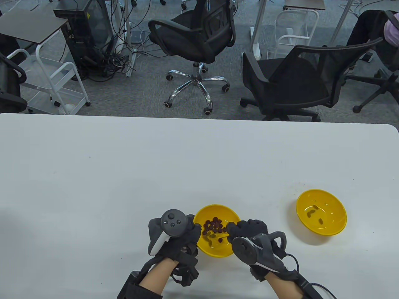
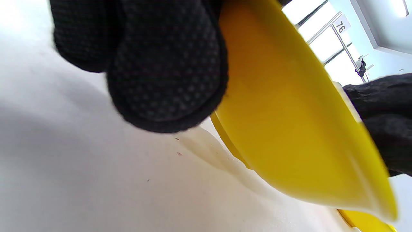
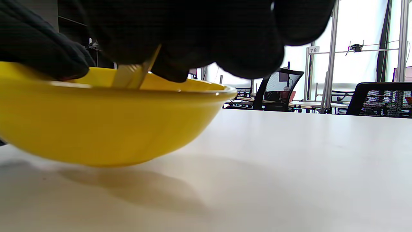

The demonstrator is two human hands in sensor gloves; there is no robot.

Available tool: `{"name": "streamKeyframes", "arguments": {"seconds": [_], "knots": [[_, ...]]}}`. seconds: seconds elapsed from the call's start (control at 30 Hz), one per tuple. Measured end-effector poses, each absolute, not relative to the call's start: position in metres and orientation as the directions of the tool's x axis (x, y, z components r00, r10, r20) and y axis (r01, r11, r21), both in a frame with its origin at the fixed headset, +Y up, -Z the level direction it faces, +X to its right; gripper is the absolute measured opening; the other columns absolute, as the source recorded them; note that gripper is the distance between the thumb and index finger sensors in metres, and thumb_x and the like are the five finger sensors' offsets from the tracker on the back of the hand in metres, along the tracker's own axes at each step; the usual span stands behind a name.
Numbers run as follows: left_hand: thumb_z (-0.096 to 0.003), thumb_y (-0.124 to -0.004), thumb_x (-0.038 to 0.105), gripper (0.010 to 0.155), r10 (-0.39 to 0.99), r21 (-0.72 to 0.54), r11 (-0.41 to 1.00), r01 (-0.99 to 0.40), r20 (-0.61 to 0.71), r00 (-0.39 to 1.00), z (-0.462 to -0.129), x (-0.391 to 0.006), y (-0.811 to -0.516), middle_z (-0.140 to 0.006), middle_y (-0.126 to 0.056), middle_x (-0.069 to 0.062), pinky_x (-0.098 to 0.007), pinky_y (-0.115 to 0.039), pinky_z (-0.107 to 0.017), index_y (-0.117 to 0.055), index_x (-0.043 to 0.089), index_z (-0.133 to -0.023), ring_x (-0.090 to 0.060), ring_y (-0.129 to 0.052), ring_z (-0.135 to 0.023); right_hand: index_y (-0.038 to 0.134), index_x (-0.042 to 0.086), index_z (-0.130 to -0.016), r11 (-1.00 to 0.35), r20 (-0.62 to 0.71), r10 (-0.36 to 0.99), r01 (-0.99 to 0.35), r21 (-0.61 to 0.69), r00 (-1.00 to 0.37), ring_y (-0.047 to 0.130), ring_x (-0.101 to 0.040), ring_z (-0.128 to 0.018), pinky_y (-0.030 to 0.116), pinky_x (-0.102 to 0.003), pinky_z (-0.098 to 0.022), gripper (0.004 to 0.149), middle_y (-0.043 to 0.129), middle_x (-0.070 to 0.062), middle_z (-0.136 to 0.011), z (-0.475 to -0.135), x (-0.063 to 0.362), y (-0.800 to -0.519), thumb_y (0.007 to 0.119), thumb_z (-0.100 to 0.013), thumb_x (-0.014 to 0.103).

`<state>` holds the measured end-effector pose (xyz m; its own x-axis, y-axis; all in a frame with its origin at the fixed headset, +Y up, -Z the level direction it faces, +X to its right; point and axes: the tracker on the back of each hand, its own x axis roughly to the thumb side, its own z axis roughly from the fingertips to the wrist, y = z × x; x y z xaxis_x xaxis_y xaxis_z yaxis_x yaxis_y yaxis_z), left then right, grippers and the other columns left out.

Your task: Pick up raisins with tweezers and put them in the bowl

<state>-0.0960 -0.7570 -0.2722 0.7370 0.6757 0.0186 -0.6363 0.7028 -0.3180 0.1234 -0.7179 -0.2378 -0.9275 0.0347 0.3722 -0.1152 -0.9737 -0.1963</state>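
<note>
Below right fingers (image 1: 232, 229), raisins (image 1: 213, 226) in bowl (image 1: 215, 249)

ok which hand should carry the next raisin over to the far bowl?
Right hand: it holds the tweezers in the raisins. Left hand steadies the near bowl.

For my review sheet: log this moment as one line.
phase: picking | right hand: holds tweezers down in near bowl of raisins | left hand: steadies its rim | far bowl: few raisins

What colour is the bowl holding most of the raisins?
Bright yellow bowl; clearest in the table view.
</note>
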Motion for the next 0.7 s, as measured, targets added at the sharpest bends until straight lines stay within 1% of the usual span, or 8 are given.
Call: {"name": "streamKeyframes", "arguments": {"seconds": [0.23, 0.37, 0.7], "knots": [[-0.0567, -0.058, 0.031, 0.055, 0.677, -0.308, 0.702, -0.642, 0.009, 0.736, -0.273, -0.098, -0.757, -0.052, -0.103, -0.014, -0.043, -0.088, -0.04, -0.055, -0.007, -0.096, -0.009, -0.108, -0.022, 0.094, 0.017, -0.077, -0.967, 0.36, 0.056, -0.141, -0.213, -0.931, 0.095, -0.018, -0.044, 0.071, -0.053, -0.057, 0.044, 0.091, 0.0, -0.06, -0.239, 0.127, -0.714, 0.083, -0.039, 0.034], [-0.0566, -0.058, 0.031, 0.055, 0.676, -0.297, 0.703, -0.646, -0.001, 0.737, -0.274, -0.102, -0.757, -0.052, -0.103, -0.014, -0.043, -0.088, -0.04, -0.055, -0.007, -0.096, -0.009, -0.108, -0.022, 0.094, 0.016, -0.077, -0.954, 0.338, 0.102, -0.188, -0.232, -0.936, 0.095, -0.018, -0.044, 0.071, -0.054, -0.057, 0.044, 0.09, -0.001, -0.06, -0.24, 0.136, -0.707, 0.083, -0.039, 0.034], [-0.0566, -0.058, 0.031, 0.055, 0.675, -0.275, 0.705, -0.653, -0.02, 0.737, -0.276, -0.108, -0.757, -0.052, -0.103, -0.014, -0.043, -0.088, -0.04, -0.055, -0.007, -0.096, -0.009, -0.108, -0.022, 0.094, 0.015, -0.077, -0.908, 0.213, 0.237, -0.294, -0.297, -0.948, 0.094, -0.019, -0.044, 0.07, -0.054, -0.057, 0.044, 0.09, -0.002, -0.06, -0.249, 0.176, -0.687, 0.083, -0.039, 0.033]]}}
